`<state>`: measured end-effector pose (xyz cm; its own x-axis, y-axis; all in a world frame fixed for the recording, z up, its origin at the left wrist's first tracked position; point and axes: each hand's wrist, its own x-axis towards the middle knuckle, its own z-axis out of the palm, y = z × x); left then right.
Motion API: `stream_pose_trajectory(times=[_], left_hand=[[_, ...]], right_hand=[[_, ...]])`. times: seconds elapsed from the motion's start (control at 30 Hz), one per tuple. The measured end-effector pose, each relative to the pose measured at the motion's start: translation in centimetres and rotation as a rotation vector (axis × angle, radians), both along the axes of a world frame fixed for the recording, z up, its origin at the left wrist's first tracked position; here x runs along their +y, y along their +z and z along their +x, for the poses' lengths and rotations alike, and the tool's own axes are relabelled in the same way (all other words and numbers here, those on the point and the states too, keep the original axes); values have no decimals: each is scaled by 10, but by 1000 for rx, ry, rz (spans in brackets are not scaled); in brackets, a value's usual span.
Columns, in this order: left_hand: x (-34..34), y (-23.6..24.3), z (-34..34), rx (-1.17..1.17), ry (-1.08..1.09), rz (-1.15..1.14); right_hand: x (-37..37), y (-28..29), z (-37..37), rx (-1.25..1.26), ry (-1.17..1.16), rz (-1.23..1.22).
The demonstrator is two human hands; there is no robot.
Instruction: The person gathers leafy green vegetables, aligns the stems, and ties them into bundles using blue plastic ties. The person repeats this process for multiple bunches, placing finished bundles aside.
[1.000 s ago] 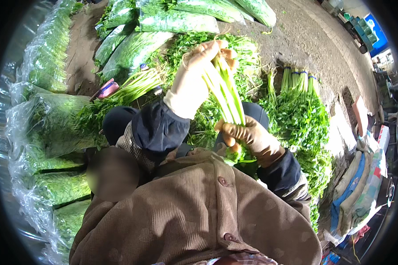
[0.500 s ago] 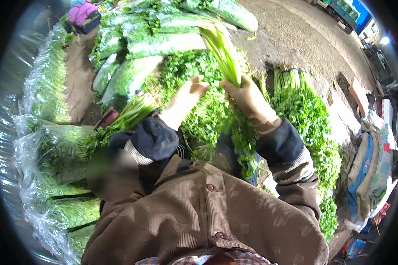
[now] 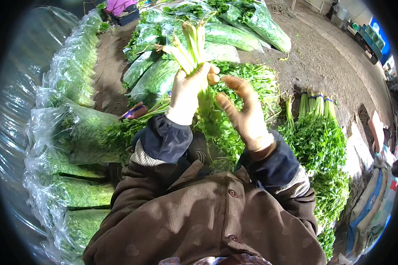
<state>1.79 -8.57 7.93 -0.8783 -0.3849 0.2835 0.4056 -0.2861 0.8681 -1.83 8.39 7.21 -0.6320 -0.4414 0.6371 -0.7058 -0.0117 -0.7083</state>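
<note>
A bunch of celery (image 3: 191,39) is upright in my gloved left hand (image 3: 191,90), pale rooted ends at the top, leaves hanging below. My gloved right hand (image 3: 239,112) is open just right of it, fingers curved and apart. Loose celery (image 3: 256,84) lies beneath both hands. Banded bunches (image 3: 316,141) lie to the right, stalk ends away from me. Left of my hands, loose stalks lie by a pink-and-dark object (image 3: 134,111), too small to make out.
Bagged celery (image 3: 225,35) is piled ahead and along my left (image 3: 84,190), beside plastic sheeting (image 3: 22,110). Folded sacks (image 3: 367,212) lie at the right. A blue cart (image 3: 369,42) stands on the far path. A purple cloth (image 3: 119,6) is at the far top left.
The celery bunch has passed from my right hand into my left, which has closed round it. My right hand has opened. The view has shifted, so surroundings appear further right.
</note>
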Motion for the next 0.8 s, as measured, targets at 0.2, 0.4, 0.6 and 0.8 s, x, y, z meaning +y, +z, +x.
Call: stream_pose_trajectory(times=[0.2, 0.4, 0.6, 0.8], left_hand=[[19, -1, 16, -51, -247, -155], [39, -1, 32, -196, -484, -235], [59, -12, 32, -197, -215, 24], [53, -21, 23, -96, 66, -13]], right_hand=[[25, 53, -24, -545, 403, -193], [19, 61, -21, -805, 590, -367], [17, 41, -23, -979, 554, -620], [23, 32, -24, -898, 452, -674]])
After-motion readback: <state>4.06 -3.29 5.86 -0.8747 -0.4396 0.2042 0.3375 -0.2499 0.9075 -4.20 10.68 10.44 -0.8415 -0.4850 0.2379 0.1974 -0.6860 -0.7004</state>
